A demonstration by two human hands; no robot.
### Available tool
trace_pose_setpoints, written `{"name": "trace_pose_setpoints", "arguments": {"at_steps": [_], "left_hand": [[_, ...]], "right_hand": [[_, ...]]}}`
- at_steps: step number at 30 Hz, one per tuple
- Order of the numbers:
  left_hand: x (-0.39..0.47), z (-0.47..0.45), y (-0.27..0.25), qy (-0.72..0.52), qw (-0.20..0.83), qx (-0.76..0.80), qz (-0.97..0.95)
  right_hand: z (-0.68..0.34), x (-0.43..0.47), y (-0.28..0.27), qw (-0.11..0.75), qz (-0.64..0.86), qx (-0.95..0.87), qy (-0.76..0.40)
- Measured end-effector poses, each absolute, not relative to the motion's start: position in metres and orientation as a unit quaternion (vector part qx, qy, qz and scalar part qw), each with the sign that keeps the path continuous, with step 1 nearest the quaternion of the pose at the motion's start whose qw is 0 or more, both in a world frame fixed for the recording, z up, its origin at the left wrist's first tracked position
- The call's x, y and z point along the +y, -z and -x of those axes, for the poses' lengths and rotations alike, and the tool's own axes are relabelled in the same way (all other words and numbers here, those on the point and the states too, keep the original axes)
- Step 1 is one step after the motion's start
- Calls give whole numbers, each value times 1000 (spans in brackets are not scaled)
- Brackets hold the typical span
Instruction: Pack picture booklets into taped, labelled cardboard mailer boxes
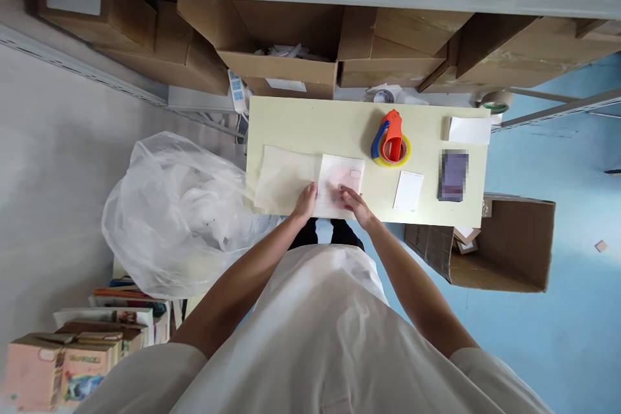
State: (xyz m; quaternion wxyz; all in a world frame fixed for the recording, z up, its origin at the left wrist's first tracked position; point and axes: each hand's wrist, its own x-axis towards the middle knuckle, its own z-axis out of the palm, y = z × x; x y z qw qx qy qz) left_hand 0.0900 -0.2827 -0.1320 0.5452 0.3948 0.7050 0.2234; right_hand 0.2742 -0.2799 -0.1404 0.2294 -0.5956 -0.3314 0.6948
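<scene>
White shirt (334, 336); booklet (345, 171) under right hand (358, 206), beside left (305, 201).

We've got our left hand (305, 202) at the left edge of a pinkish booklet (345, 173), right hand (358, 204) on it. Pale sheet (284, 178) lies left of our left hand, card (408, 191) right of our right, tape (394, 141) above and right.

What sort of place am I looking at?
Probably a packing station: a red-and-blue plastic tape dispenser on a pale yellow rectangular table, with brown cardboard boxes beyond it.
</scene>
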Motion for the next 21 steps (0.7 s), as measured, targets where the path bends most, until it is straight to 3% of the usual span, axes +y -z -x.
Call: {"name": "trace_pose_setpoints", "arguments": {"at_steps": [4, 8, 14, 21], "left_hand": [[-286, -97, 127, -233, 448, 704, -500], [-282, -120, 136, -150, 492, 684, -517], [-279, -123, 151, -134, 508, 692, -495], [-281, -128, 158, -130, 520, 709, -458]], "right_hand": [[-267, -280, 148, 260, 592, -350, -678], [-267, -284, 155, 259, 603, -372, -656], [-283, -299, 158, 261, 734, -387, -493], [-293, -290, 154, 311, 697, -244, -599]]}}
